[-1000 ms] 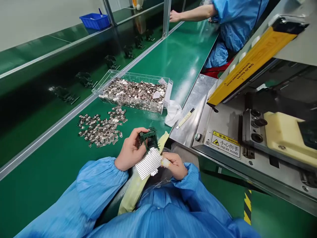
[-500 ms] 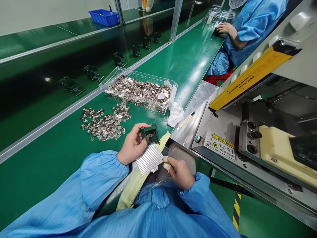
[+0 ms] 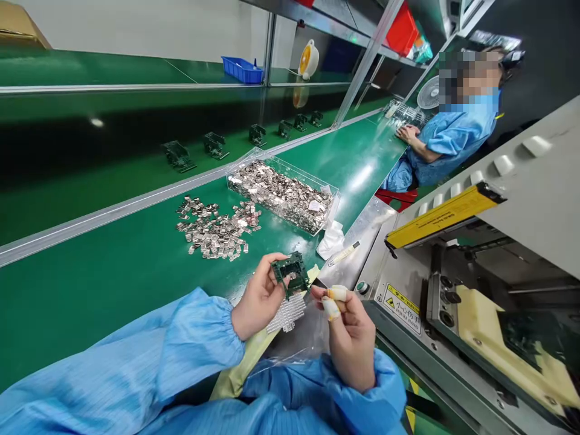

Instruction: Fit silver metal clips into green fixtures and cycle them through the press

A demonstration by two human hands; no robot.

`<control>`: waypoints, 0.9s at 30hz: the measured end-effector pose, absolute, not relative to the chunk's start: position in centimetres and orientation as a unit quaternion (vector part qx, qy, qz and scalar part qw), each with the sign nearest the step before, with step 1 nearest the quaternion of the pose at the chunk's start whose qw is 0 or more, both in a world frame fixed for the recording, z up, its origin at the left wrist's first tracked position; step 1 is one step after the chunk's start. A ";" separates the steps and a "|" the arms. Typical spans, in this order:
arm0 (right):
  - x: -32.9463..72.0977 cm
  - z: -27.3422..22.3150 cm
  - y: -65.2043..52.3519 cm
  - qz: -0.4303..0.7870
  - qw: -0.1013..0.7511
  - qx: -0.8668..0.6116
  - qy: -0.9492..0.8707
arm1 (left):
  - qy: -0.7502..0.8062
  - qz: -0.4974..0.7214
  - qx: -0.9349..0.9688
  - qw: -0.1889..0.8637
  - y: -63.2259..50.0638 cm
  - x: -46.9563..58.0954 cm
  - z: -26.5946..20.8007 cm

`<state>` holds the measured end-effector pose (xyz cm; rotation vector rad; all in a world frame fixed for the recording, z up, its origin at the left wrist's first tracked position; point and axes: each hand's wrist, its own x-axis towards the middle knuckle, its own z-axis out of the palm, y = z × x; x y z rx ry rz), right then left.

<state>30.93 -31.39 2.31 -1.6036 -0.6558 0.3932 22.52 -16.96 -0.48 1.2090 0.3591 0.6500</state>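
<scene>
My left hand is closed around a dark green plastic frame with a square opening, held up and tilted above my lap. My right hand, with pale finger cots on thumb and index finger, is pinched just right of the frame's lower edge. Whatever lies between those fingertips is too small to make out. Below the frame is a silver ribbed sheet, partly covered by my left hand. A pale yellow cloth strip runs beneath it.
Small metal pieces are heaped on the green table, beside a clear tray full of them. A white cloth and a cutter knife lie near a machine at right. Several green frames stand behind; a co-worker sits farther along.
My right hand has risen from beside the ribbed sheet to the green frame's edge, fingers pinched. The left hand still holds the frame. The camera view has tilted up, showing more of the background.
</scene>
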 end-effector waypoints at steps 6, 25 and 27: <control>29.3 0.6 -27.3 0.057 0.666 -0.698 -0.257 | 0.152 0.323 0.566 0.743 -17.5 22.4 -0.8; 28.6 0.4 -25.6 0.118 0.712 -0.666 -0.190 | 0.153 0.322 0.651 0.670 -18.4 21.2 -1.3; 28.6 0.9 -25.6 0.154 0.743 -0.629 -0.169 | 0.150 0.319 0.650 0.673 -18.4 21.1 -1.3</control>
